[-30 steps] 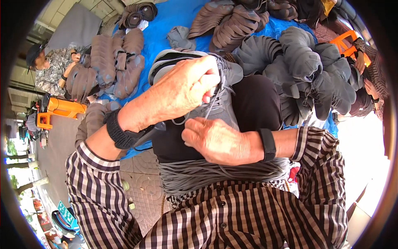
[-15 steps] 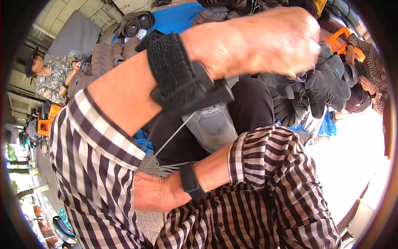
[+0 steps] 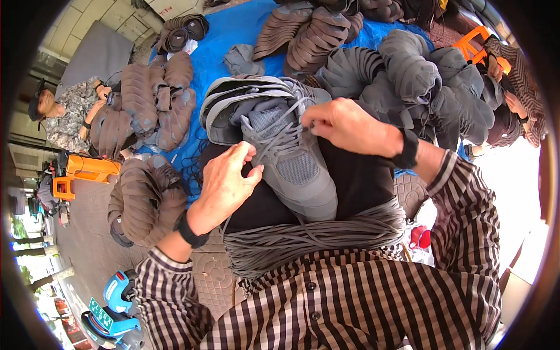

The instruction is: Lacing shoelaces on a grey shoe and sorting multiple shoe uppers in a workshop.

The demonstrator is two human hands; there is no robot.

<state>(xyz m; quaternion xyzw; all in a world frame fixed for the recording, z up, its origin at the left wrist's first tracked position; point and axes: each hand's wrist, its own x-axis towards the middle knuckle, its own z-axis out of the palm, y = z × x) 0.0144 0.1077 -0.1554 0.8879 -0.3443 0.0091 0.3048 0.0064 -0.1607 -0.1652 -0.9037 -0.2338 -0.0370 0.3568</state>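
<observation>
A grey shoe upper point(image 3: 300, 184) with a mesh toe lies across my dark-trousered lap, its toe toward me. Other grey uppers point(image 3: 219, 111) are stacked behind its opening. Grey shoelace point(image 3: 274, 146) crosses the tongue through the eyelets. Beside the left eyelet row is my left hand point(image 3: 227, 181), thumb and forefinger apart, nothing visible between them. My right hand point(image 3: 344, 125) has its fingertips pinched together at the right eyelet row, on the lace there; the exact grip is partly hidden. A thick bundle of grey laces point(image 3: 315, 233) rests across my lap near my waist.
Nested brown uppers point(image 3: 140, 198) lie at left, and grey ones point(image 3: 408, 70) at right. Beneath the piles spreads a blue sheet point(image 3: 227, 29). Orange stools point(image 3: 93, 167) stand to the left. One person point(image 3: 73, 114) sits at far left, another point(image 3: 519, 105) at far right.
My crossed arms have come apart, left hand back to the left and right hand to the right of the shoe. The lace stretched toward my lower hand no longer shows taut.
</observation>
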